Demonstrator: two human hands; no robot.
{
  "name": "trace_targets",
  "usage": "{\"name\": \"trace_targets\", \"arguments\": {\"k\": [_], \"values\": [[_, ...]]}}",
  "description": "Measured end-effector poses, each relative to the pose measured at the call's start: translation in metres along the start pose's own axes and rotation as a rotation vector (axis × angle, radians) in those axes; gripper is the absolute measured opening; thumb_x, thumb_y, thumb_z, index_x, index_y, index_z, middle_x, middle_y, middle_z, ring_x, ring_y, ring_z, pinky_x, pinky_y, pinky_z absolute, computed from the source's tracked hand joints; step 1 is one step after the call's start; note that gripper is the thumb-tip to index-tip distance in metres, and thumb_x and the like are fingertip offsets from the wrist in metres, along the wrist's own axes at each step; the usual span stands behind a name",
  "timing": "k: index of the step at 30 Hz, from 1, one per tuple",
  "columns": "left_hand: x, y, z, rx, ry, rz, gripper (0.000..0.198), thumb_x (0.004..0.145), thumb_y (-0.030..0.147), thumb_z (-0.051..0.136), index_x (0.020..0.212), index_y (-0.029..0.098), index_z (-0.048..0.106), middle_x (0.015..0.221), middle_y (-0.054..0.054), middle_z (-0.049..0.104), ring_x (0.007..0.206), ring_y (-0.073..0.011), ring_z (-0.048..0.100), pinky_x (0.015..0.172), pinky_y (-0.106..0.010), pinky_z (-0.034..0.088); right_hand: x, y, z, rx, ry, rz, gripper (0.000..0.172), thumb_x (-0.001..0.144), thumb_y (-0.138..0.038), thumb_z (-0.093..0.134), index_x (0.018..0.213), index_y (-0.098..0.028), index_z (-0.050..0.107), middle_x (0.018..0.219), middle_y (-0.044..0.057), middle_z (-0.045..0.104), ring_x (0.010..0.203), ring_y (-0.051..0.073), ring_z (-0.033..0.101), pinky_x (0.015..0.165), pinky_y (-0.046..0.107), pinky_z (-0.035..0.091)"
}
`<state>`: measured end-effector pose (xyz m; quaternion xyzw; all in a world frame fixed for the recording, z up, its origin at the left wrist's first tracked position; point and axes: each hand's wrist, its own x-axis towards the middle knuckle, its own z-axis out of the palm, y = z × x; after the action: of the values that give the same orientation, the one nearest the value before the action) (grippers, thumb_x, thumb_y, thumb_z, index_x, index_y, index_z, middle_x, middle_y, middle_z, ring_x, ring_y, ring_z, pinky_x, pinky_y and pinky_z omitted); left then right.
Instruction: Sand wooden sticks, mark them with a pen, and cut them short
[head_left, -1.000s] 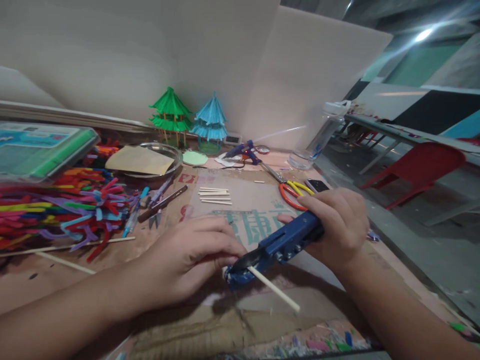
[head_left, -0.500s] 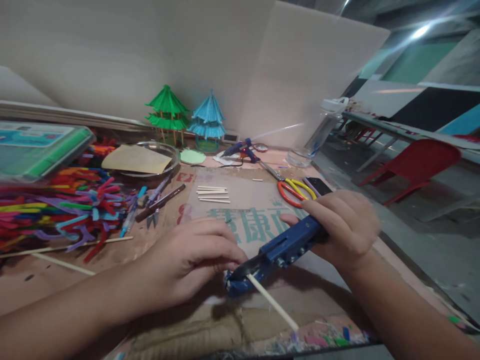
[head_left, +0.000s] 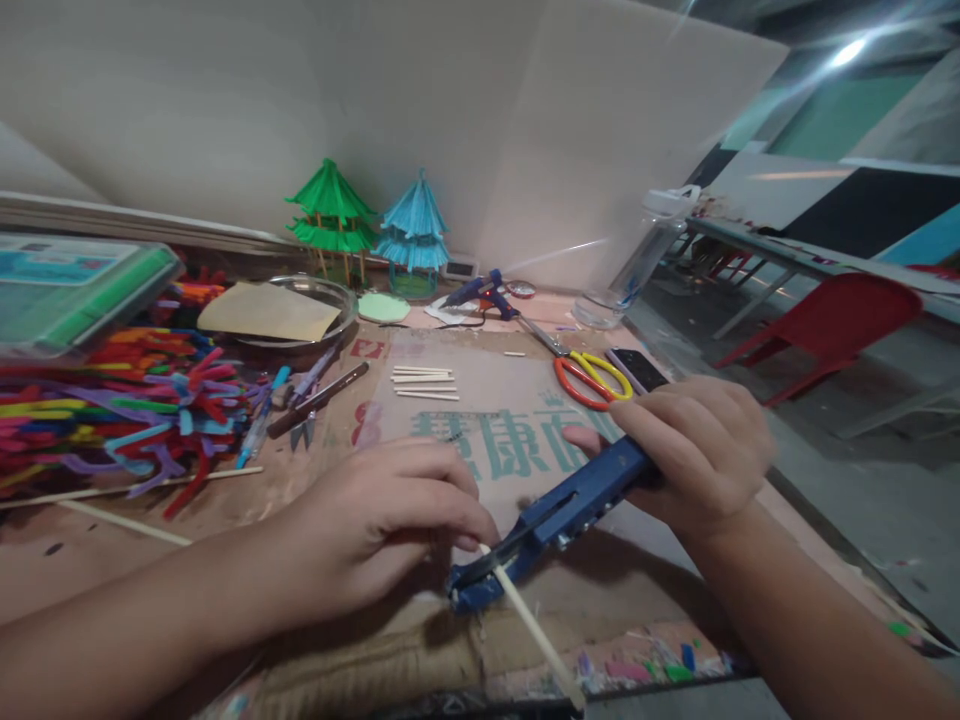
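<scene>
My right hand [head_left: 701, 450] is wrapped round the handles of a blue hand cutter [head_left: 592, 495], whose jaws point down to the left. A thin pale wooden stick [head_left: 536, 630] lies across the jaws at the dark blade, its long end slanting toward the table's front edge. With fingertips pinched together, my left hand [head_left: 412, 520] holds the stick's short end just beyond the blade. Part of that end is hidden by the fingers. Several short cut sticks [head_left: 424, 380] lie in a small group on the printed sheet [head_left: 517, 400] behind my hands.
Orange-and-yellow scissors [head_left: 592, 378], a phone [head_left: 636, 370] and a glue gun [head_left: 484, 292] lie farther back. Green [head_left: 330, 215] and blue [head_left: 416, 230] model pavilions stand near the board. Left are pipe cleaners [head_left: 150, 420], pens and a glass dish [head_left: 341, 315]. A bottle [head_left: 637, 260] stands right.
The cutter's jaws have dipped slightly, and the blade sits closer to the lower jaw. The stick's long end has swung a little downward and left. Both hands keep their holds.
</scene>
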<state>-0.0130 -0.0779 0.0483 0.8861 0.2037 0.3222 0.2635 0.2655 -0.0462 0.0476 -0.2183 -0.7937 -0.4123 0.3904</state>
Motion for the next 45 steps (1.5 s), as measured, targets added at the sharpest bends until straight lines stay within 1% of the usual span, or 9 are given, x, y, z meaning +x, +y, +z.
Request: {"name": "trace_targets", "arguments": {"k": [4, 8, 19, 28, 34, 37, 41, 42, 45], "values": [[-0.001, -0.001, 0.000, 0.013, 0.007, 0.000, 0.031, 0.084, 0.000, 0.049, 0.093, 0.022, 0.069, 0.088, -0.002, 0.069, 0.078, -0.0109, 0.063, 0.067, -0.018, 0.047, -0.001, 0.000, 0.000, 0.006, -0.026, 0.007, 0.009, 0.085, -0.029, 0.070, 0.084, -0.022, 0.064, 0.063, 0.000, 0.061, 0.062, 0.018, 0.056, 0.061, 0.033, 0.042], [0.003, -0.001, -0.001, 0.041, 0.000, -0.006, 0.026, 0.087, 0.002, 0.048, 0.088, 0.019, 0.068, 0.085, -0.003, 0.069, 0.078, -0.0108, 0.064, 0.068, -0.017, 0.049, 0.000, 0.000, 0.002, 0.026, -0.087, 0.026, 0.015, 0.087, -0.031, 0.068, 0.081, -0.019, 0.061, 0.062, 0.002, 0.062, 0.059, 0.017, 0.056, 0.059, 0.031, 0.041], [0.006, 0.004, -0.001, -0.014, -0.041, -0.039, 0.024, 0.093, 0.010, 0.045, 0.085, 0.017, 0.066, 0.082, -0.005, 0.069, 0.078, -0.0131, 0.064, 0.070, -0.020, 0.049, -0.003, -0.003, 0.005, 0.112, -0.104, 0.068, 0.011, 0.088, -0.024, 0.064, 0.079, -0.018, 0.060, 0.062, 0.002, 0.064, 0.057, 0.016, 0.060, 0.059, 0.029, 0.043], [0.008, 0.000, 0.002, -0.019, -0.041, -0.048, 0.025, 0.094, 0.011, 0.043, 0.078, 0.016, 0.062, 0.073, -0.002, 0.065, 0.071, -0.0107, 0.059, 0.066, -0.016, 0.045, -0.002, -0.002, 0.010, 0.106, -0.141, 0.052, 0.021, 0.089, -0.023, 0.062, 0.069, -0.019, 0.057, 0.054, 0.001, 0.061, 0.051, 0.014, 0.056, 0.052, 0.027, 0.040], [0.005, -0.002, 0.001, 0.008, -0.028, -0.094, 0.026, 0.092, 0.010, 0.040, 0.081, 0.015, 0.063, 0.075, -0.002, 0.066, 0.071, -0.0111, 0.060, 0.066, -0.018, 0.046, -0.005, -0.002, 0.012, 0.131, -0.148, 0.043, 0.026, 0.087, -0.020, 0.064, 0.063, -0.019, 0.052, 0.049, -0.002, 0.056, 0.047, 0.013, 0.053, 0.051, 0.026, 0.037], [0.005, -0.007, 0.000, 0.037, 0.012, -0.135, 0.023, 0.093, 0.016, 0.044, 0.081, 0.016, 0.064, 0.078, -0.003, 0.069, 0.074, -0.0123, 0.062, 0.069, -0.020, 0.048, -0.006, -0.001, 0.015, 0.126, -0.143, 0.010, 0.024, 0.084, -0.016, 0.065, 0.065, -0.020, 0.051, 0.048, -0.003, 0.054, 0.046, 0.012, 0.051, 0.052, 0.026, 0.038], [0.004, -0.025, -0.002, 0.171, 0.041, -0.258, 0.022, 0.095, 0.026, 0.048, 0.090, 0.018, 0.068, 0.085, -0.003, 0.072, 0.082, -0.0151, 0.065, 0.075, -0.025, 0.050, -0.012, 0.001, 0.023, 0.104, -0.151, 0.032, 0.006, 0.083, -0.017, 0.060, 0.079, -0.019, 0.056, 0.061, 0.003, 0.064, 0.058, 0.018, 0.059, 0.060, 0.029, 0.044], [0.004, -0.030, -0.003, 0.242, 0.021, -0.294, 0.023, 0.095, 0.026, 0.048, 0.091, 0.018, 0.068, 0.086, -0.003, 0.072, 0.083, -0.0158, 0.065, 0.076, -0.026, 0.050, -0.014, 0.003, 0.025, 0.103, -0.145, 0.041, 0.003, 0.082, -0.017, 0.059, 0.082, -0.019, 0.056, 0.065, 0.005, 0.065, 0.062, 0.019, 0.061, 0.063, 0.030, 0.045], [0.002, -0.045, -0.007, 0.436, -0.110, -0.352, 0.020, 0.093, 0.024, 0.052, 0.090, 0.019, 0.071, 0.088, -0.003, 0.072, 0.084, -0.0163, 0.064, 0.076, -0.026, 0.049, -0.019, 0.008, 0.029, 0.106, -0.129, 0.077, 0.008, 0.080, -0.020, 0.056, 0.088, -0.019, 0.057, 0.074, 0.008, 0.069, 0.069, 0.023, 0.064, 0.067, 0.033, 0.048]]}}
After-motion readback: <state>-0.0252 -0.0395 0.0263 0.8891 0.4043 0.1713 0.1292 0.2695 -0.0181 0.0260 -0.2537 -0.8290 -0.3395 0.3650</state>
